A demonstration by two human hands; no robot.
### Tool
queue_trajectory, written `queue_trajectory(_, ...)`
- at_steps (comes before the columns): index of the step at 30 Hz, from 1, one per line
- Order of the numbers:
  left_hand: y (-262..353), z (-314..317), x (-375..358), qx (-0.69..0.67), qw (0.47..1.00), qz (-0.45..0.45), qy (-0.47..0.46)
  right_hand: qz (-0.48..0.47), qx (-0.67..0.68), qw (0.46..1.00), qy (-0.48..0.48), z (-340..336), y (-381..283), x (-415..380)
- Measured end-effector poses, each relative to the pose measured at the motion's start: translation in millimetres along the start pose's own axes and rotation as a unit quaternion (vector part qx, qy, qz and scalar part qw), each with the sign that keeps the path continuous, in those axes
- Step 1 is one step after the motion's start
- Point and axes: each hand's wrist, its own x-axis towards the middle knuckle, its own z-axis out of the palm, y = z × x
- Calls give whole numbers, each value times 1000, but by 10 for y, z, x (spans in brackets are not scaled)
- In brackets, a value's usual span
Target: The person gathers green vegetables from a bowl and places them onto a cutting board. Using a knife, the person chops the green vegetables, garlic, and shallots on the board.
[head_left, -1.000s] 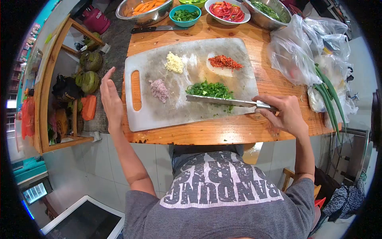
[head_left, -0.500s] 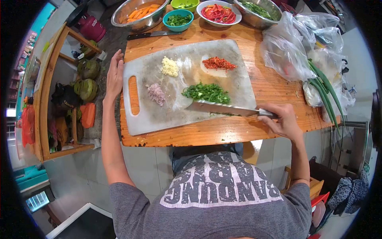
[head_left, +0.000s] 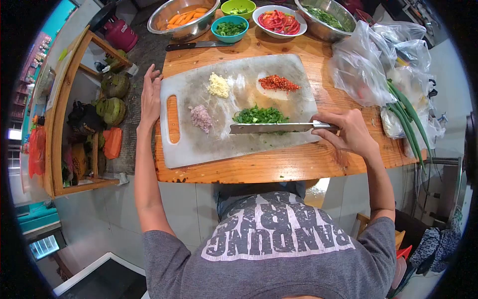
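My right hand (head_left: 351,130) is closed around the handle of a broad kitchen knife (head_left: 271,128). Its blade runs nearly level along the near side of a pile of chopped green onion (head_left: 261,115). My left hand (head_left: 151,94), fingers stretched out, rests by the left edge of the white cutting board (head_left: 199,149). Minced garlic (head_left: 218,85), chopped shallot (head_left: 201,118) and chopped red chili (head_left: 279,83) lie in separate heaps on the board.
Behind the board are a second knife (head_left: 199,45), a steel bowl of carrots (head_left: 186,32), a teal bowl of cut greens (head_left: 230,30), a white bowl of sliced red vegetables (head_left: 280,22) and another steel bowl (head_left: 326,21). Plastic bags (head_left: 361,70) and long green onions (head_left: 406,114) crowd the table's right side.
My right hand has moved the knife handle away from my body, bringing the blade level against the green onion. The pile's near edge looks straighter. My left hand stays by the board's left edge.
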Motion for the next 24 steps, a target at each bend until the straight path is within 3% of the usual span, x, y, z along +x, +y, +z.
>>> queue_trajectory(6,463,-40,-216,15,999,1,51,14,24,1000,-2,-40,-78,-17)
queue_trajectory(8,795,-83,-329,19,998,20,51,114,71,991,-1,-102,-297,-60)
queue_trajectory(9,990,-83,-383,27,997,58,38,162,95,982,-2,-141,-426,-84)
queue_trajectory(15,1882,213,-192,8,950,306,-62,223,359,905,-40,25,-925,-313)
queue_trajectory(17,2014,388,41,14,932,357,-62,256,433,863,-34,67,-1119,-311)
queue_trajectory(18,2034,451,174,14,922,383,-62,265,399,877,-43,92,-1180,-290)
queue_trajectory(21,1845,599,598,96,898,424,-60,302,445,843,22,301,-1378,-258)
queue_trajectory(23,1499,577,850,-44,939,303,-158,285,473,829,83,485,-1384,-283)
queue_trajectory(24,1283,514,898,-28,951,263,-161,268,489,822,116,607,-1355,-313)
